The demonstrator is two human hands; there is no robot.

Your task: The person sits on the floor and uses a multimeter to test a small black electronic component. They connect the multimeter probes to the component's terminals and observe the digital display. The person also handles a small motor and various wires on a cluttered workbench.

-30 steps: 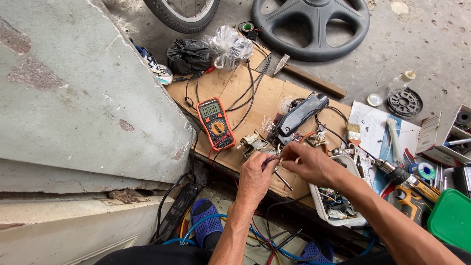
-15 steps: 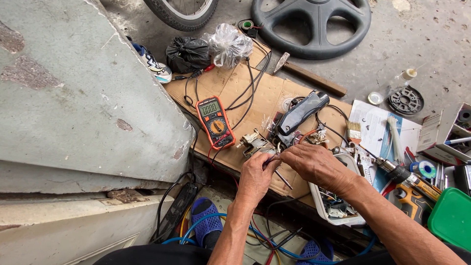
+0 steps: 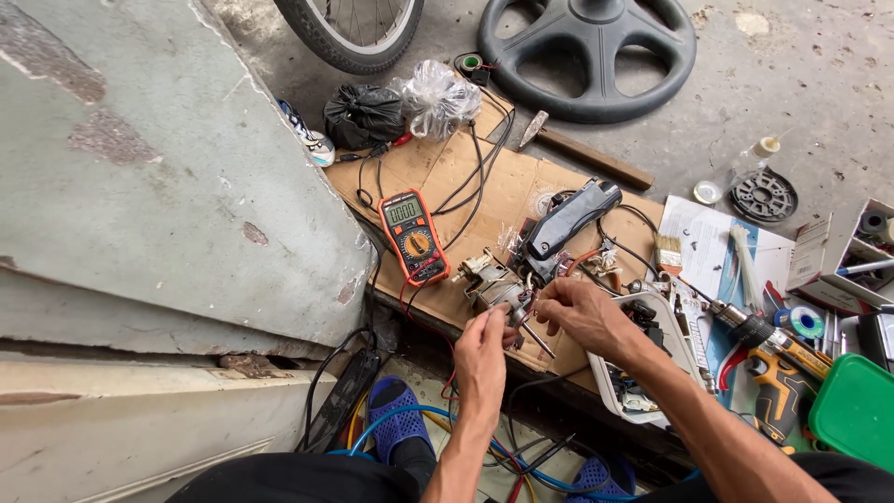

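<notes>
My left hand (image 3: 482,354) and my right hand (image 3: 579,311) meet over a small electric motor (image 3: 492,284) that lies on a sheet of cardboard (image 3: 466,182). The fingertips of both hands pinch thin wires and a probe at the motor's near end; exactly what each holds is partly hidden. An orange multimeter (image 3: 413,235) rests on the cardboard to the left of the hands, its leads running toward them. A grey and black power tool body (image 3: 568,222) lies just beyond the motor.
A black steering wheel (image 3: 589,56) and a bicycle tyre (image 3: 352,33) lie on the concrete at the back. A hammer (image 3: 582,154), white tray (image 3: 643,391), orange drill (image 3: 778,391), green lid (image 3: 857,410) and small parts crowd the right. A grey slab (image 3: 140,168) fills the left.
Both hands have drawn closer together at the motor's near end, and the view has shifted slightly. The multimeter and tool body have not moved.
</notes>
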